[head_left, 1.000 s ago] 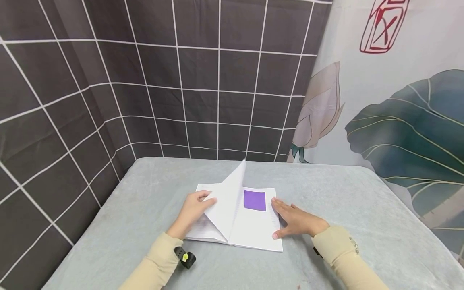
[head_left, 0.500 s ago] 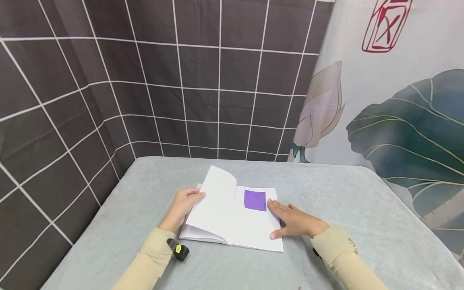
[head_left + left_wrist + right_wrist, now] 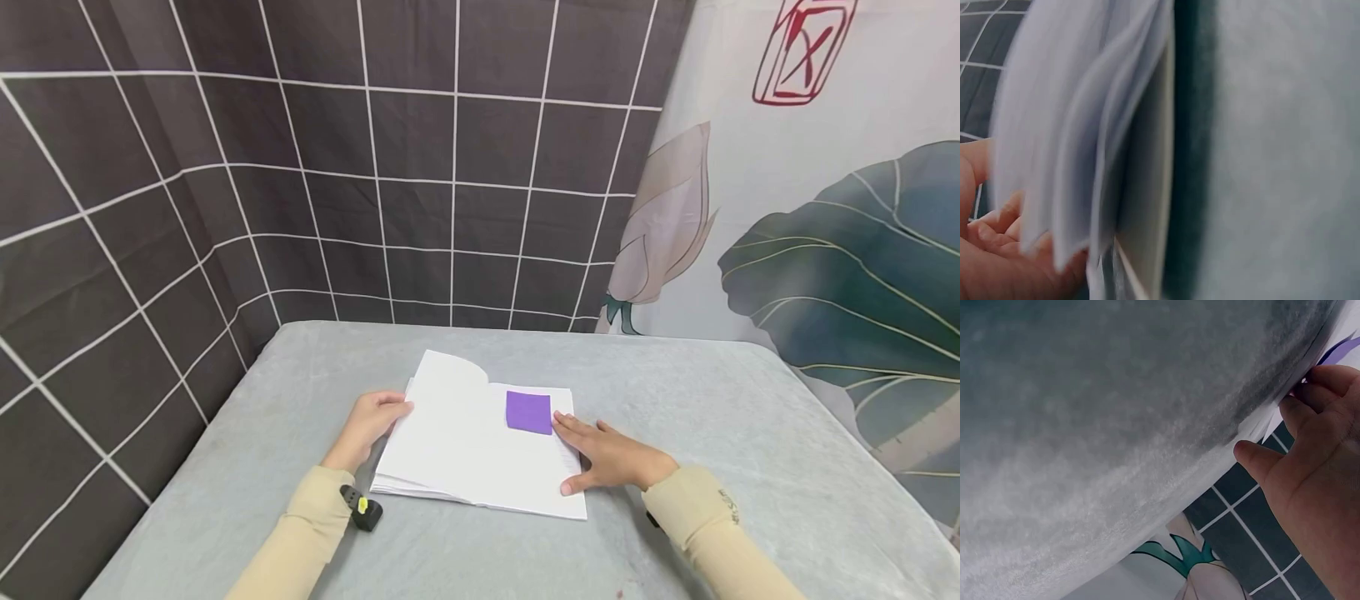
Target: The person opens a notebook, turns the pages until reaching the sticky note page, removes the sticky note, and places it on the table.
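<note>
An open notebook [image 3: 450,450] with white pages lies in the middle of the table. On its right page sits a purple square sticky note [image 3: 528,412]. My left hand [image 3: 367,427] holds the left edge of a page between thumb and fingers. In the left wrist view several loose page edges [image 3: 1079,162] fan out above that hand, partly hiding its fingers. My right hand [image 3: 611,454] rests on the notebook's right edge with fingers extended, the fingertips beside the sticky note. The right wrist view shows those fingers [image 3: 1329,381] at the paper's edge.
A pale grey cloth covers the table [image 3: 712,400]. Behind and to the left hangs a dark curtain [image 3: 405,208] with a white grid. At the right is a white curtain [image 3: 735,183] printed with a lotus bud and leaf.
My left hand has moved left and carried a page over from upright to nearly flat on the left side. My right fingers have slid slightly inward, nearer the sticky note.
</note>
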The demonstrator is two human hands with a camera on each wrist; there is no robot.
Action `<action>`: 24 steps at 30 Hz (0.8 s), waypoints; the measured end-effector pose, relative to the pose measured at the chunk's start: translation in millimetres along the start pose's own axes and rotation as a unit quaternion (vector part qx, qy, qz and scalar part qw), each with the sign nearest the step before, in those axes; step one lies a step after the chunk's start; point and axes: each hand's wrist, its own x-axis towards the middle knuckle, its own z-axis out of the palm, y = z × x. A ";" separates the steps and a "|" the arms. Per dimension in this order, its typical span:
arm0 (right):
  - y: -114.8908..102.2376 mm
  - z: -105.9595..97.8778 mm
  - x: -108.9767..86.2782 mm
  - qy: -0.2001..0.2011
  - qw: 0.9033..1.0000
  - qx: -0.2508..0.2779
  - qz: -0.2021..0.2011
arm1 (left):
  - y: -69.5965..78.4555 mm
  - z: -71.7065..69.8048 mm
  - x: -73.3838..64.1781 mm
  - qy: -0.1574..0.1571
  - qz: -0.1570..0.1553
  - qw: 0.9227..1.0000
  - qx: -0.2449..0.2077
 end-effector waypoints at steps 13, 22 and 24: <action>1.6 -11.4 4.0 -0.028 0.999 0.025 0.020 | -3.7 -8.6 0.0 -0.025 -0.006 1.000 0.017; 4.1 -18.0 8.8 -0.024 0.999 0.043 0.023 | -6.5 -5.8 1.2 -0.038 -0.013 0.999 0.002; 3.0 -19.3 10.2 -0.011 0.999 0.035 0.020 | -7.9 -4.4 2.5 -0.039 -0.015 0.999 0.003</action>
